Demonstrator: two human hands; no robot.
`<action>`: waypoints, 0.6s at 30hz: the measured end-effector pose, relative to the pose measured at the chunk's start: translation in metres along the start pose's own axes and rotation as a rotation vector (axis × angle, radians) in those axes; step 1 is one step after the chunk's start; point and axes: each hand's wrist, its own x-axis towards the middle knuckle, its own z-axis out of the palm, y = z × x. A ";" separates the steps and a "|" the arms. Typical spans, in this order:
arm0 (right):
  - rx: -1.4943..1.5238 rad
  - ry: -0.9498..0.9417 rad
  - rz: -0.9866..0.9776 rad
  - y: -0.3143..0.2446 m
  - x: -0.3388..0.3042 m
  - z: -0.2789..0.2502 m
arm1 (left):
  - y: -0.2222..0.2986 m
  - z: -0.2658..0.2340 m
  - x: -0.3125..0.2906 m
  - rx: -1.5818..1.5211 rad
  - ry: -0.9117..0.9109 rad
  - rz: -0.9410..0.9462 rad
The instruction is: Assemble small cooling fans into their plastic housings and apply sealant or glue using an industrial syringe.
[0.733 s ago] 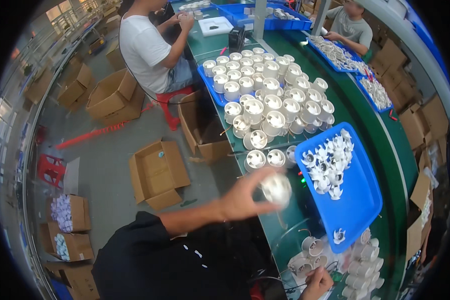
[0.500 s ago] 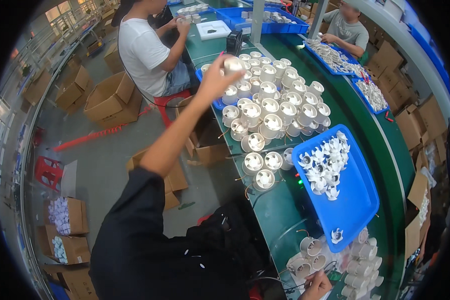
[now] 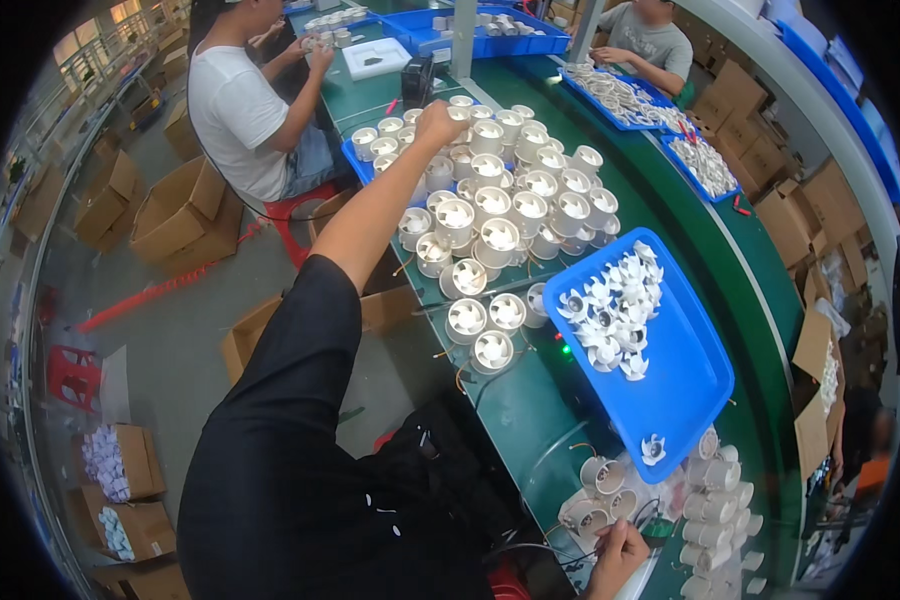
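Observation:
My left arm stretches far out over the table, and my left hand [image 3: 440, 127] is closed on a round white fan [image 3: 458, 113] at the far end of a crowd of fans. These white cylindrical fans [image 3: 491, 200] have bladed rotors inside and stand close together, some on top of others. At the near end my right hand [image 3: 620, 550] has its fingers pinched together beside several open white housings [image 3: 601, 474]. What it pinches is too small to make out. A blue tray [image 3: 695, 375] holding loose white fan rotors [image 3: 615, 310] lies between the hands.
White cylinders [image 3: 715, 510] are stacked at the near right. Two people sit at the far table, one in a white shirt [image 3: 245, 105], one in a grey shirt [image 3: 645, 45]. Blue trays of white parts [image 3: 620, 97] line the far right. Cardboard boxes [image 3: 185, 215] stand on the left floor.
My left hand has brought the fan from above the pile down to its far end. My right hand stays by the housings. The whole view has shifted slightly.

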 end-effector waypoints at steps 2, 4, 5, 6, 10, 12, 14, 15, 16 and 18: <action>0.053 0.052 0.027 0.022 0.002 0.003 | -0.006 0.016 0.004 0.007 -0.081 0.028; 0.095 0.094 0.066 0.036 0.000 -0.001 | -0.005 0.029 0.009 0.023 -0.043 0.039; 0.047 0.083 0.036 0.031 -0.001 -0.002 | -0.007 0.033 0.011 -0.045 -0.015 0.085; 0.007 0.058 0.005 0.020 0.003 -0.003 | -0.020 0.024 0.017 0.019 0.170 0.187; -0.051 0.091 0.070 0.000 0.012 -0.011 | -0.016 -0.031 -0.032 -0.373 0.182 0.578; -0.025 0.150 0.077 0.000 0.012 -0.020 | 0.070 -0.065 -0.171 -0.621 0.048 0.446; 0.042 0.230 0.128 0.004 0.010 -0.028 | 0.096 -0.072 -0.267 -0.621 -0.054 0.393; 0.089 0.250 0.159 0.008 0.008 -0.034 | 0.103 -0.075 -0.315 -0.625 -0.150 0.360; 0.114 0.268 0.181 0.009 0.006 -0.037 | 0.116 -0.081 -0.359 -0.624 -0.323 0.377; 0.125 0.264 0.194 0.012 0.005 -0.035 | 0.135 -0.076 -0.427 -0.689 -0.732 0.296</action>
